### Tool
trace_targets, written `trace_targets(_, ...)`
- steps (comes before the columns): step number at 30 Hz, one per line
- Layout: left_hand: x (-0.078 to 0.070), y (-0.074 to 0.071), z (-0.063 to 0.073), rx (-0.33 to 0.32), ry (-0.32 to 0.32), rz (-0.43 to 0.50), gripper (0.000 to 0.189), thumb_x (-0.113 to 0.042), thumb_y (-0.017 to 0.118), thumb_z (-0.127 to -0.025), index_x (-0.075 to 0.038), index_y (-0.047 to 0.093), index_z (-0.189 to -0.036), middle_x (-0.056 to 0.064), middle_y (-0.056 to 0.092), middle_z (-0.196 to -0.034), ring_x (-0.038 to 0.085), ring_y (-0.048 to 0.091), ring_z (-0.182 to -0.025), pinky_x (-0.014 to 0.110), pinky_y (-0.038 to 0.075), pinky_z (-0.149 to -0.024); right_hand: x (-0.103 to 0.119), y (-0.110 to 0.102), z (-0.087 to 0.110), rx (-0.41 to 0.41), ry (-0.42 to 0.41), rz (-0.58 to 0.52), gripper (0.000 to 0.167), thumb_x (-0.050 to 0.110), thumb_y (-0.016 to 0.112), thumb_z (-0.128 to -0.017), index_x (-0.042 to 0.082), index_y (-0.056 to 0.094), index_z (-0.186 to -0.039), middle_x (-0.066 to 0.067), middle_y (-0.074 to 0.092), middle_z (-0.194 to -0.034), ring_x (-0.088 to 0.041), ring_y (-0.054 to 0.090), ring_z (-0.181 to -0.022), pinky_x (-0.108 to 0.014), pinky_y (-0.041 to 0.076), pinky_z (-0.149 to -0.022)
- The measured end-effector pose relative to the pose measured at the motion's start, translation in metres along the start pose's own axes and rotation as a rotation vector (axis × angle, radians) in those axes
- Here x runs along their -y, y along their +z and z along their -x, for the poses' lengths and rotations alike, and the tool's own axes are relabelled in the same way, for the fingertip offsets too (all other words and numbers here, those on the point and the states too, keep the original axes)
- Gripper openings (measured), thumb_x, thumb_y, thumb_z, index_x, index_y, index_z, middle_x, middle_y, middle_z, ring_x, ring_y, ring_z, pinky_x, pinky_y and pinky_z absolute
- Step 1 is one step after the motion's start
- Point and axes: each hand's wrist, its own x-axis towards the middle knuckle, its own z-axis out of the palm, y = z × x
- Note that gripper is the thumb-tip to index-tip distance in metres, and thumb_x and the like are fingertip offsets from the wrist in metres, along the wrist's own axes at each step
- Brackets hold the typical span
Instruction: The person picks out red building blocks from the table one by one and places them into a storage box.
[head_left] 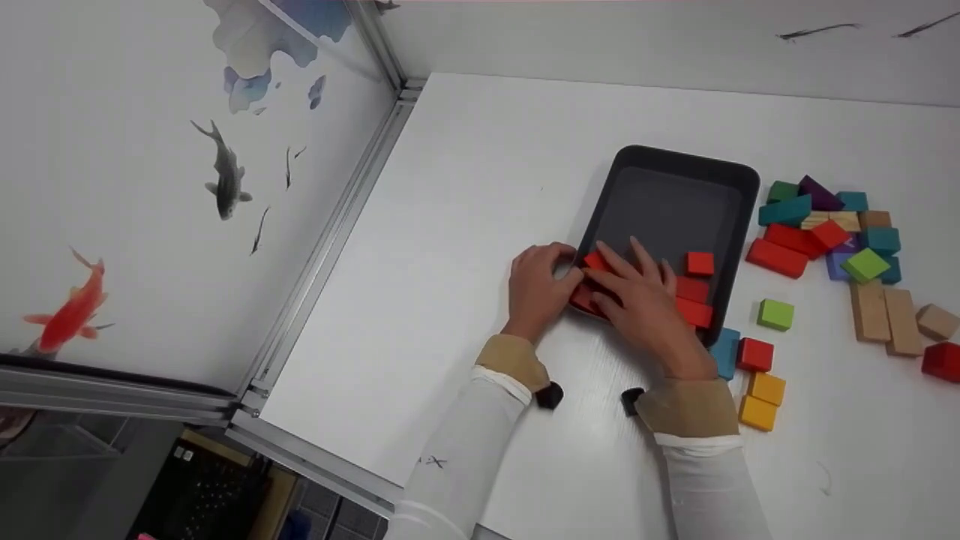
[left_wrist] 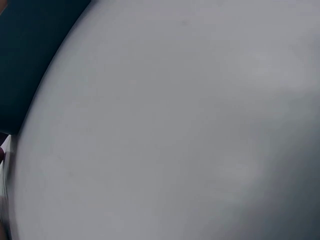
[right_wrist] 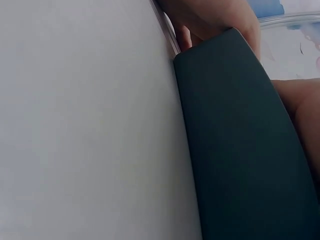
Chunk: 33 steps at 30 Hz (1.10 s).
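Note:
A dark rectangular tray (head_left: 739,225) lies on the white table, with several red blocks (head_left: 691,289) along its near end. At the tray's lower left side, my left hand (head_left: 536,289) grips the rim with bent fingers; its fingertips are partly hidden. My right hand (head_left: 646,304) reaches over the near rim, its fingers spread and touching the red blocks at the left. One small red block (head_left: 700,264) sits above the others, right of the right hand. The right hand covers part of the row. In the right wrist view, a dark teal band (right_wrist: 245,135) fills much of the picture.
Right of the tray lies a pile of mixed blocks (head_left: 823,225), with wooden planks (head_left: 870,311) below it. Nearer are a lime block (head_left: 775,314), a blue block (head_left: 725,352), a red block (head_left: 755,354) and yellow blocks (head_left: 766,388). A metal frame (head_left: 330,240) edges the table's left side.

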Motion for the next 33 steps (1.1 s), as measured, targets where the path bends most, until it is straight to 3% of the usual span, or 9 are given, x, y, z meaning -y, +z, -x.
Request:
trace_targets(5,-0.0003,0.0001,0.0009,-0.003,-0.002,-0.016,0.024,-0.031,0.055,-0.075,-0.026,0.062,-0.098,-0.016,0.059,-0.096,0.003,0.046,-0.099,0.022,0.023,-0.097,0.0009,0.0012,0.0012,-0.022,0.003,0.02,0.037,0.023,0.058,-0.085,0.021,0.057,-0.122,-0.004,0.032,-0.14,-0.033,0.013,-0.13,-0.063,0.007,-0.094)
trace_targets(12,-0.0017,-0.0018,0.0002,-0.006,-0.015,-0.003,0.023,-0.03,0.056,-0.076,-0.026,0.062,-0.097,-0.015,0.058,-0.096,0.003,0.046,-0.098,0.023,0.027,-0.094,0.0016,0.0009,0.0027,-0.147,0.137,-0.008,0.026,0.024,0.062,-0.083,0.018,0.062,-0.108,-0.012,0.036,-0.128,-0.036,0.025,-0.118,-0.058,0.01,-0.095)
trace_targets(19,-0.0017,-0.0001,0.0006,-0.001,-0.017,0.0,0.023,-0.029,0.057,-0.076,-0.026,0.063,-0.098,-0.016,0.058,-0.096,0.003,0.045,-0.098,0.023,0.027,-0.094,0.0021,-0.0003,0.0048,-0.114,0.254,-0.022,0.024,0.028,0.064,-0.081,0.016,0.059,-0.101,-0.015,0.036,-0.126,-0.037,0.024,-0.118,-0.057,0.007,-0.097)
trace_targets(27,-0.001,0.0003,0.0016,-0.003,0.001,0.003,0.022,-0.03,0.057,-0.076,-0.026,0.063,-0.097,-0.016,0.059,-0.095,0.003,0.046,-0.098,0.024,0.026,-0.095,0.0037,0.0009,0.0075,-0.11,0.295,0.024,0.043,0.036,0.062,-0.08,0.017,0.056,-0.118,-0.016,0.041,-0.122,-0.036,0.029,-0.112,-0.058,0.014,-0.09)
trace_targets(33,0.001,0.0001,0.0006,-0.019,0.022,-0.004,0.023,-0.028,0.057,-0.074,-0.025,0.064,-0.096,-0.015,0.06,-0.094,0.003,0.048,-0.096,0.022,0.023,-0.097,0.0046,0.0019,0.0073,-0.104,0.299,0.053,0.045,0.038,0.06,-0.081,0.017,0.054,-0.121,-0.017,0.04,-0.121,-0.039,0.029,-0.113,-0.059,0.012,-0.091)
